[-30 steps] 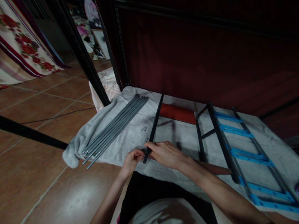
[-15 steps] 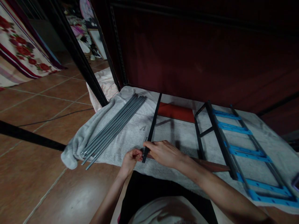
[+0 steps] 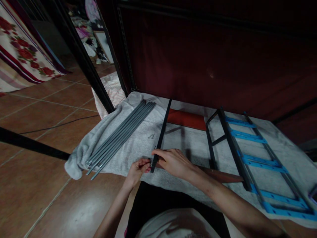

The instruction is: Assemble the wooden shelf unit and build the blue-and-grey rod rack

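Both hands meet at the near end of a black bar

The black bar (image 3: 164, 129) lies on the grey blanket (image 3: 133, 153), its near end close to the person's lap. The right hand (image 3: 173, 162) wraps that end from above, gripping it where a brown board (image 3: 223, 176) meets the bar. The left hand (image 3: 137, 168) has its fingertips pinched against the bar's outer side, on what looks like a small fastener (image 3: 151, 164), too small to make out.

To do this well, the right hand should hold bar and board square and firmly together, so their holes would stay in line. The left fingertips should keep the fastener straight and turn it gently by feel; forcing it at a slant could cross the thread or push the joint apart.

No container can be made out around the work. A small loose piece (image 3: 151, 136) lies directly on the blanket, where the folds could hide it. The grey rods (image 3: 123, 132) lie bundled, without a holder, left of the bar.
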